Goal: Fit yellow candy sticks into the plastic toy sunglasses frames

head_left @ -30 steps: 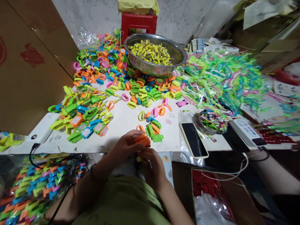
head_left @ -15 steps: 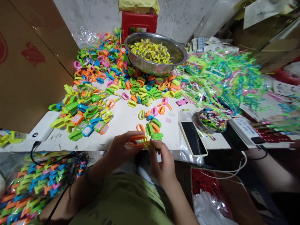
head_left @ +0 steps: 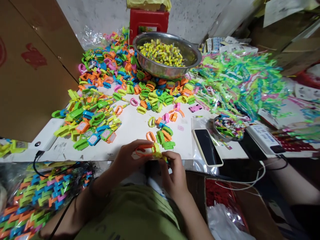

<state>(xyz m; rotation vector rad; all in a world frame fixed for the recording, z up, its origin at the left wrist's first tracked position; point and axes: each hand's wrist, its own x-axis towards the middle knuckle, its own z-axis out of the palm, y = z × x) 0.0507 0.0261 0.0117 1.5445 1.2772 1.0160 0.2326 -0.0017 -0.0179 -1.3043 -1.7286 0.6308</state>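
Note:
My left hand (head_left: 135, 154) is closed round an orange plastic toy watch (head_left: 143, 150) just over the table's front edge. My right hand (head_left: 173, 166) pinches a small yellow wrapped piece (head_left: 156, 150), which meets the watch between my hands; whether it is inserted in it I cannot tell. Right beyond my fingers lies a small group of green, orange and blue toy watches (head_left: 165, 136). To the left is a heap of toy watches (head_left: 92, 116) with yellow wrapped sticks among them.
A steel bowl (head_left: 160, 70) of small yellow wrapped pieces stands behind, with more toy watches round it. On the right are a phone (head_left: 207, 146), a small bowl (head_left: 228, 128) and a pile of coloured strips (head_left: 240, 76). A cardboard box (head_left: 37, 66) rises at left; another person's arm (head_left: 292, 180) shows at right.
More of the yellow piece now shows between my hands, beside the orange toy watch. My hands have barely moved, and the view has shifted slightly.

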